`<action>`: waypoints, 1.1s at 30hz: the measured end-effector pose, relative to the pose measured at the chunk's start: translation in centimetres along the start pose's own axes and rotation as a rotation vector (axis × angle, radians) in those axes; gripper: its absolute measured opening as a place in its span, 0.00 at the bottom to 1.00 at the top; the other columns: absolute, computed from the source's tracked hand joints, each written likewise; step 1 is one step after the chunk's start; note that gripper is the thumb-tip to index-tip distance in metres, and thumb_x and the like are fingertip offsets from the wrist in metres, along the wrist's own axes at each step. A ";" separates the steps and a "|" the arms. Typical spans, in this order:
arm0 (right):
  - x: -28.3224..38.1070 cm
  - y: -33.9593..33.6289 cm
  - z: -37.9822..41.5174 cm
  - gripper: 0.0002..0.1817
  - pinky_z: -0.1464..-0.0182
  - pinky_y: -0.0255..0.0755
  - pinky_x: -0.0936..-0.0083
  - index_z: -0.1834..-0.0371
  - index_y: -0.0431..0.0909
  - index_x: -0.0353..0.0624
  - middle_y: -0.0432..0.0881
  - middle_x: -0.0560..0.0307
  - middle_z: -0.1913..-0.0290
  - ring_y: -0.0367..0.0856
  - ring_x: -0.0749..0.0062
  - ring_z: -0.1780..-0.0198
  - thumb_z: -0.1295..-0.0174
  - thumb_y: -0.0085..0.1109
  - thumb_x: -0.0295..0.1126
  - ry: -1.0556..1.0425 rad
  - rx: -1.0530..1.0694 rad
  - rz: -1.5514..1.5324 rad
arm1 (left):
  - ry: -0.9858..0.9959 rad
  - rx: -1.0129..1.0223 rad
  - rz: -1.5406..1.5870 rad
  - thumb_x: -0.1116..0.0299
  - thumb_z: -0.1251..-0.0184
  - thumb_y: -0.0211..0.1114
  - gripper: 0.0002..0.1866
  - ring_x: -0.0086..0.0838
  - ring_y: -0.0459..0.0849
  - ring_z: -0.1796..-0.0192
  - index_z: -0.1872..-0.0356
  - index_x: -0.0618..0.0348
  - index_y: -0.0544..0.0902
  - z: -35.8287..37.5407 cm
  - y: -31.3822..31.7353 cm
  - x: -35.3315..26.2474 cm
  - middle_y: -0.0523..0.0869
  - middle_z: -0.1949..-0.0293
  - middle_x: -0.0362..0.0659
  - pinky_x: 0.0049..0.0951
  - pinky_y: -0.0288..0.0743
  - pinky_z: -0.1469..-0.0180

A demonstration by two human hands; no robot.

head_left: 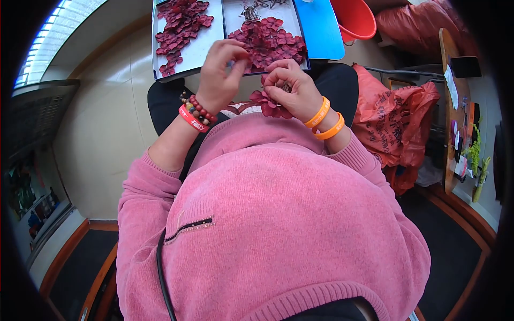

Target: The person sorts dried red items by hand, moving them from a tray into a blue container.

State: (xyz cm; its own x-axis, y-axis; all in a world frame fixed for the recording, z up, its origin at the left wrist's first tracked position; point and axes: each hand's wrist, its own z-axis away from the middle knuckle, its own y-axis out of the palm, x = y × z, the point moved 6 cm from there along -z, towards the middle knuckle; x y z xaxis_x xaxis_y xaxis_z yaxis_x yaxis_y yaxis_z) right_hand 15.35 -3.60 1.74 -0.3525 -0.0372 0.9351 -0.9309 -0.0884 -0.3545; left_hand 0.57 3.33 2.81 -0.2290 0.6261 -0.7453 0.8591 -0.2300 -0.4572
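My right hand (293, 91), with orange wristbands, is closed round a bunch of dark red artificial flowers (272, 105); several thin brown stems show between its fingers. To its left, my left hand (222, 72) is raised over the near edge of a shallow tray (214, 53). Its thumb and fingers curl together; whatever lies between them, if anything, is too small to make out. A pile of dark red cloth petals (270, 43) lies in the tray's right compartment. More red petals (179, 29) spread over the left compartment. Brown stems (251, 12) lie at the back of the right one.
A blue board (321, 29) adjoins the tray's right side, with a red bucket (354, 18) beyond it. Red plastic bags (393, 117) stand on the floor at my right. Further right is a wooden-edged board (450, 107) carrying small items. Tiled floor (101, 128) lies at my left.
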 end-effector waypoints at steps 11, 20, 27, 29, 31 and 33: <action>0.5 -0.3 -0.1 0.07 0.42 0.68 0.67 0.70 0.80 0.40 0.72 0.39 0.44 0.70 0.51 0.37 0.50 0.62 0.31 -0.033 -0.055 0.006 | -0.606 0.123 0.421 0.76 0.38 0.61 0.06 0.16 0.80 0.67 0.61 0.63 0.79 2.1 3.4 0.3 0.83 0.68 0.39 0.17 0.75 0.65; 0.5 -0.7 -0.1 0.04 0.66 0.72 0.81 0.70 0.77 0.35 0.77 0.57 0.65 0.76 0.79 0.68 0.47 0.59 0.25 0.007 -0.106 -0.101 | -0.774 0.074 0.740 0.76 0.37 0.61 0.06 0.17 0.80 0.66 0.60 0.65 0.81 2.3 2.8 -0.3 0.84 0.67 0.39 0.17 0.76 0.64; 0.3 -0.7 0.4 0.05 0.67 0.71 0.81 0.72 0.75 0.35 0.76 0.58 0.70 0.75 0.78 0.68 0.47 0.59 0.26 0.166 -0.109 -0.165 | -0.755 0.116 0.730 0.73 0.35 0.61 0.06 0.14 0.78 0.66 0.61 0.64 0.80 2.7 3.3 -0.1 0.82 0.68 0.36 0.16 0.73 0.64; 0.3 -0.7 0.3 0.05 0.68 0.70 0.80 0.72 0.75 0.36 0.75 0.58 0.71 0.74 0.78 0.69 0.48 0.59 0.26 0.107 -0.133 -0.107 | -0.704 0.128 0.684 0.72 0.34 0.61 0.06 0.13 0.78 0.66 0.60 0.62 0.80 2.7 3.5 0.2 0.82 0.68 0.34 0.14 0.73 0.64; 0.5 -0.8 0.3 0.05 0.70 0.69 0.80 0.73 0.75 0.36 0.75 0.57 0.72 0.73 0.77 0.72 0.49 0.59 0.26 0.008 -0.159 -0.030 | -0.649 0.122 0.640 0.72 0.33 0.59 0.06 0.13 0.77 0.66 0.59 0.63 0.79 2.7 3.5 0.3 0.81 0.67 0.35 0.14 0.73 0.63; 0.5 -0.8 0.3 0.04 0.71 0.68 0.80 0.73 0.76 0.37 0.75 0.57 0.72 0.73 0.76 0.73 0.50 0.60 0.26 -0.009 -0.174 -0.012 | -0.627 0.121 0.623 0.73 0.32 0.59 0.06 0.13 0.77 0.65 0.59 0.63 0.79 2.8 3.7 0.2 0.81 0.66 0.35 0.14 0.72 0.62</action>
State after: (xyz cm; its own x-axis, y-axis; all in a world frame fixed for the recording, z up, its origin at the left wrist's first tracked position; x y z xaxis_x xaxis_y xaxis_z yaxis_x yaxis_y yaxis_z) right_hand 15.93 -3.82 2.49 -0.3412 -0.0465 0.9388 -0.9378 0.0852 -0.3366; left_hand 2.38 0.54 -0.38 0.0243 -0.1532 -0.9879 0.8654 -0.4915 0.0976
